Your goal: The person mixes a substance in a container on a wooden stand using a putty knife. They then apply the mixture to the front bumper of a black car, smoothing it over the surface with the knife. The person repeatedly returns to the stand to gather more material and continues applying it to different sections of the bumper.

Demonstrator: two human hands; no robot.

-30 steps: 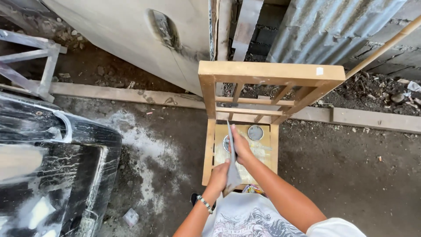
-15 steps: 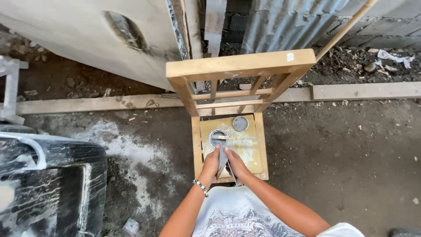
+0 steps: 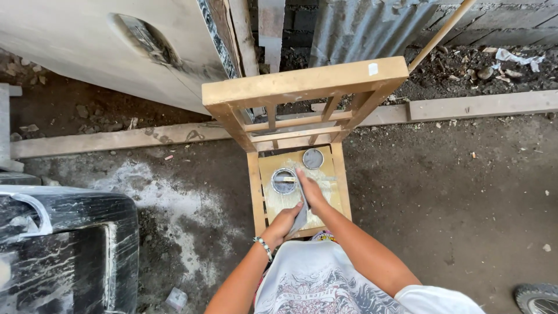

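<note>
Looking down on a wooden chair [image 3: 302, 87] in light, unpainted wood. There's a small white square sticker [image 3: 372, 68] on the right end of its top rail — too small to make out. Off to the left sits a big black bundle [image 3: 58, 250] wrapped in clear shiny plastic film, and a little clear plastic packet [image 3: 176, 299] lies on the dirt floor [image 3: 453, 192] just right of its lower corner.

On the chair's seat [image 3: 325, 197], which is pale yellowish: a round open tin [image 3: 284, 181] with greyish stuff inside, and its round grey lid [image 3: 313, 158] lying just up and to the right, apart from it.

The right hand [image 3: 311, 191] rests flat on the seat just beside the tin, fingers stretched out and pressing down on a grey sheet [image 3: 300, 215] — could be sandpaper or a cloth, can't tell which. The sheet runs down toward the seat's front edge, where the left hand [image 3: 283, 224] has its fingers curled closed on the lower end. A beaded bracelet [image 3: 263, 246] is on the left wrist.

Behind the chair: a long wooden beam [image 3: 482, 104] on the ground, corrugated metal sheeting [image 3: 360, 26] and a pale slanted panel [image 3: 87, 52].
</note>
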